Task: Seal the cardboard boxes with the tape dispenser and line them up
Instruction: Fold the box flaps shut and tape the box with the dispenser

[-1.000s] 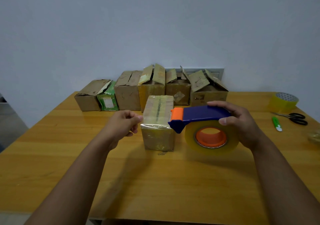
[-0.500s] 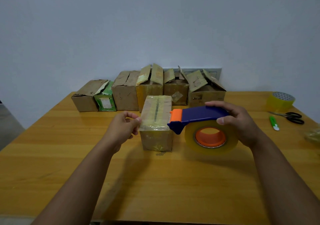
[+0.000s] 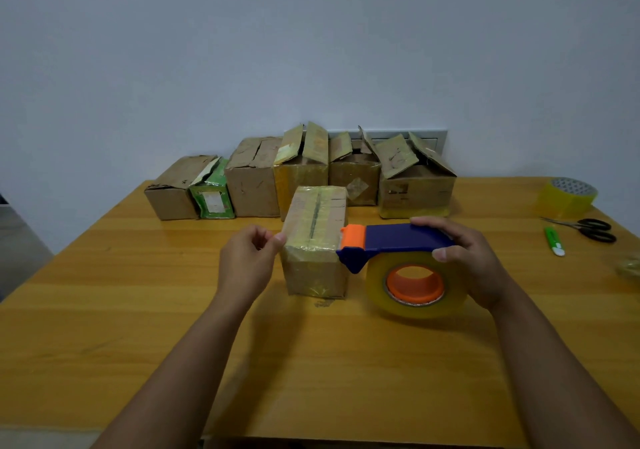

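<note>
Right hand [image 3: 474, 261] wrapped around the tape dispenser [image 3: 398, 261], orange cutter end touching the box [image 3: 317, 241] at its top right edge. Left hand [image 3: 247, 261] loosely curled, fingertips pinched at the box's left top edge — probably holding the tape end, can't confirm. Risk: the light box slides on the surface [image 3: 104, 310] when tape is pulled — strip wrinkles. Unsealed boxes [image 3: 412, 185] wait behind.

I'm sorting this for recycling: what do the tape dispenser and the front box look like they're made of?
The tape dispenser looks like moulded plastic, matte blue with orange parts, smooth and evenly coloured. Its roll seems clear yellowish plastic film, glossy. The front box looks like brown cardboard, dull and scuffed, with shiny clear tape over its top.
</note>
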`<state>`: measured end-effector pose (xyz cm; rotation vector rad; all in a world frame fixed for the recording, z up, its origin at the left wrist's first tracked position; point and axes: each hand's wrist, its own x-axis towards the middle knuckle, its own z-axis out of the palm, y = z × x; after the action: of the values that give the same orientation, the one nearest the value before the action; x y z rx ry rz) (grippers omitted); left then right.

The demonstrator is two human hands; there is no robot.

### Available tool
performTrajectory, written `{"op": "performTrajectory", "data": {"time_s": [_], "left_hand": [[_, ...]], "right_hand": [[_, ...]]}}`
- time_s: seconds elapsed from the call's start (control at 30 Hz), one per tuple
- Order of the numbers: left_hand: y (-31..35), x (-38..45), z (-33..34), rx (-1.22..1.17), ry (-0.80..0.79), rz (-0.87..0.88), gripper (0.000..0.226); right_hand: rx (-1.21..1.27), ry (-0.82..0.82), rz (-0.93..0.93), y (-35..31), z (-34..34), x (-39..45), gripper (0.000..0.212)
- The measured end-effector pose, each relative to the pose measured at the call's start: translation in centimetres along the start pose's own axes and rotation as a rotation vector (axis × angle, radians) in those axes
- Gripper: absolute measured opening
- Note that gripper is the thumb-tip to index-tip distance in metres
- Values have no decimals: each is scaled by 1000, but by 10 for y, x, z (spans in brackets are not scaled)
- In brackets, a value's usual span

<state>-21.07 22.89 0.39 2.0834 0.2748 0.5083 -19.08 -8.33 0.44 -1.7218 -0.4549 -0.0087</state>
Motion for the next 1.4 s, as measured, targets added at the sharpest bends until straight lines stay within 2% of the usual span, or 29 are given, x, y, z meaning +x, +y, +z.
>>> {"op": "performTrajectory", "data": {"time_s": [0.13, 0.27, 0.33, 0.37, 0.43, 0.47, 0.53, 1.0, 1.2, 1.4], "left_hand": [[-1, -7, 5, 162, 105, 87, 23], [1, -16, 4, 331, 121, 186, 39], [7, -24, 6, 469, 168, 353, 38], [10, -28, 8, 496, 144, 472, 41], [11, -35, 16, 541, -15, 676, 51], [10, -37, 20, 578, -90, 735, 53], [3, -36, 26, 640, -134, 799, 53], [4, -33, 37, 710, -1, 823, 42], [6, -32, 38, 710, -13, 739, 38], [9, -32, 34, 657, -74, 684, 41]], "right_hand": [[10, 12, -1, 4, 4, -2, 53], [11, 26, -6, 9, 5, -8, 54], [6, 25, -12, 9, 7, -10, 53], [8, 23, -14, 9, 8, -11, 53], [8, 21, -20, 9, 11, -12, 52], [6, 21, -21, 9, 12, -12, 53], [-3, 19, -13, 10, 14, -14, 53], [-66, 15, 16, 3, 19, -36, 64], [-156, 17, 0, -9, -8, -51, 62], [-379, -73, 25, -20, -15, -51, 55]]}}
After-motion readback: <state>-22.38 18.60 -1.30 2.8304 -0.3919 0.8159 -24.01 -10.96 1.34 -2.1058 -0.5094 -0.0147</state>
